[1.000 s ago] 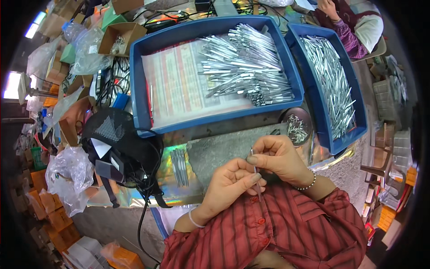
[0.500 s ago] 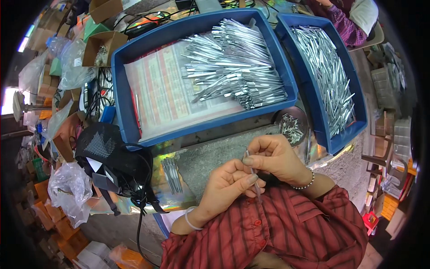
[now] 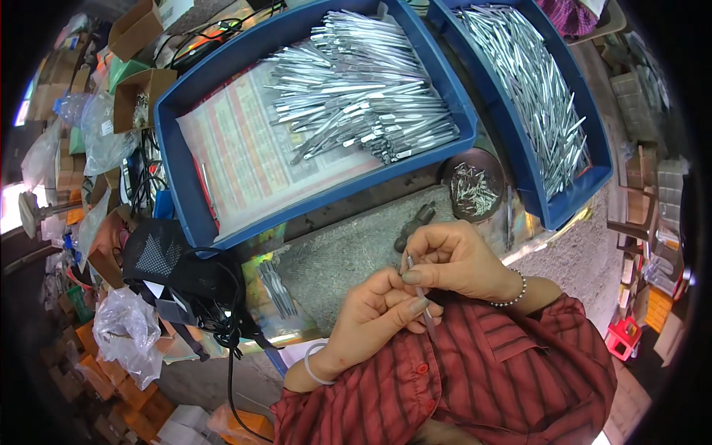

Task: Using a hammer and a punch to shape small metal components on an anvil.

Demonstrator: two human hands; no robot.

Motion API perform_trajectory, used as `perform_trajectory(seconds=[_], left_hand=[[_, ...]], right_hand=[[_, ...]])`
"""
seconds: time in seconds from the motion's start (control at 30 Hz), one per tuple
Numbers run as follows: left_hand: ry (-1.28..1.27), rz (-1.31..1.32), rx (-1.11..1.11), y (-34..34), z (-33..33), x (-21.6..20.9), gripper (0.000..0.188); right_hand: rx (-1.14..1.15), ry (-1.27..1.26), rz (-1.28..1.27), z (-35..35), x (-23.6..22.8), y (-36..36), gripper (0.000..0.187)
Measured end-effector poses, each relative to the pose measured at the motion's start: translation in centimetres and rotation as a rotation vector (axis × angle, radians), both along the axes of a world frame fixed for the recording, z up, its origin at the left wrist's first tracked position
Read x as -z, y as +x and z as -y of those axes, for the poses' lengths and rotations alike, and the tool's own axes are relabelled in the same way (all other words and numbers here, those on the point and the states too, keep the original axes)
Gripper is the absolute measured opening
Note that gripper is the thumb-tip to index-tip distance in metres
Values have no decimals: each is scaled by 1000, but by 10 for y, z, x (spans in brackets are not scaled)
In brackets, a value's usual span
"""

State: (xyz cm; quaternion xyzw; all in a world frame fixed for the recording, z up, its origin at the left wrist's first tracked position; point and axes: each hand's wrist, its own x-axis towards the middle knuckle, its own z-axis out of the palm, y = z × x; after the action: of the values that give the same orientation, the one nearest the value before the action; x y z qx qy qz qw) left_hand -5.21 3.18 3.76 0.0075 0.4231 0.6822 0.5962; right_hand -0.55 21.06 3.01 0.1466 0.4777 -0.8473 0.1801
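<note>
Left hand (image 3: pixel 380 305) and right hand (image 3: pixel 450 261) pinched one slim rod (image 3: pixel 420 292), likely for steadiness; a dish (image 3: pixel 487 158) sat at one o'clock, presumably for reach.

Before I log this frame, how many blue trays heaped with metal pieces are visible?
2: the wide blue tray at upper centre, and the narrower blue tray to its right. Others below or outside the view could be hidden.

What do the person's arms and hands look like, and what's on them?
Both the left hand and right hand are bare, with no gloves. The left wrist wears a thin, pale, plain band; the right has a beaded bracelet. The sleeves are red with dark stripes.
</note>
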Motion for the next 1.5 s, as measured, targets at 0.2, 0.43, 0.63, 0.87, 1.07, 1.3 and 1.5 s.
perform_trajectory(seconds=[0.2, 0.43, 0.63, 0.87, 1.07, 1.3, 1.5], left_hand=[[-4, 40, 68, -2, -9, -3, 14], [-14, 90, 76, -1, -14, -1, 15], [-23, 86, 70, 0, -17, 0, 16], [-39, 63, 44, 3, -19, 1, 16], [-14, 44, 37, 4, -18, 2, 17], [-81, 32, -18, 2, -20, 0, 21], [-78, -32, -80, 7, -24, 5, 22]], right_hand=[[7, -27, 1, -9, 3, 5, 11], [6, -47, 5, -15, 5, 8, 12], [4, -58, 19, -19, 9, 10, 12], [21, -138, -14, -20, 11, 13, 12], [23, -195, -12, -20, 11, 14, 13], [95, -143, -30, -16, 12, 14, 15], [75, -123, -43, -16, 12, 13, 17]])
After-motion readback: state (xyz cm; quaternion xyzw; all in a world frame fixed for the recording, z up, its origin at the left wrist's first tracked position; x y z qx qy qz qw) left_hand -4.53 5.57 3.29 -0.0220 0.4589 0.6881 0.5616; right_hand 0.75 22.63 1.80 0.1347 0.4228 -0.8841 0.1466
